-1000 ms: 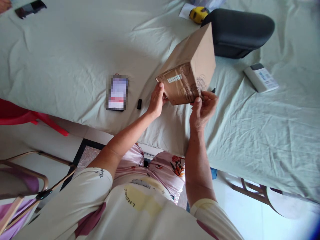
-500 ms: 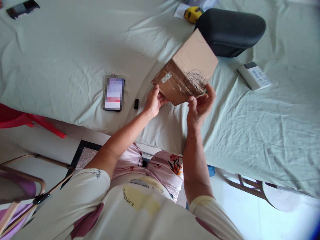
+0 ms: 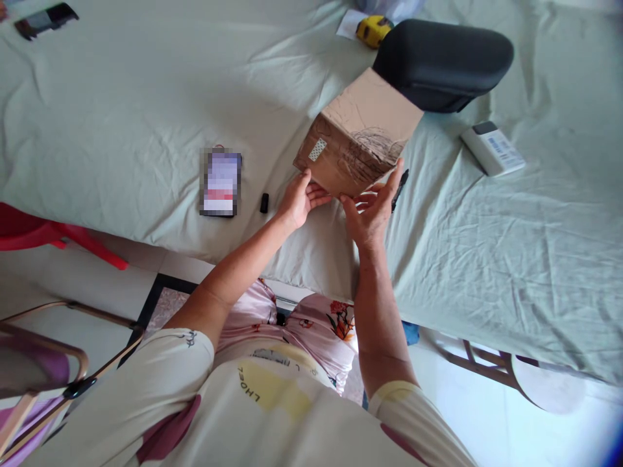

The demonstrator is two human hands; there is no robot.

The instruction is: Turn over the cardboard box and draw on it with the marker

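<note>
A brown cardboard box (image 3: pixel 348 146) with scribbled dark lines and a small patterned sticker is tilted between my two hands. My left hand (image 3: pixel 300 200) grips its lower left edge, thumb on the near face and fingers beneath. At the lower right corner my right hand (image 3: pixel 370 211) is closed on the box, with the thumb at its bottom edge. A black pen (image 3: pixel 400 191) shows just right of that hand, partly hidden by it; whether the hand touches it I cannot tell. Left of my left hand lies a small black cap (image 3: pixel 264 203).
On the green cloth (image 3: pixel 487 259) lie a phone with a blurred screen (image 3: pixel 221 185), a small white box (image 3: pixel 494 149), a black case (image 3: pixel 445 61) and a yellow tape measure (image 3: pixel 374 30). Another dark phone (image 3: pixel 46 21) is far left. A red chair (image 3: pixel 58 233) stands beside the table.
The box has turned and shifted slightly left and down. My right hand has moved left along its edge, and the black pen has come into view beside it.
</note>
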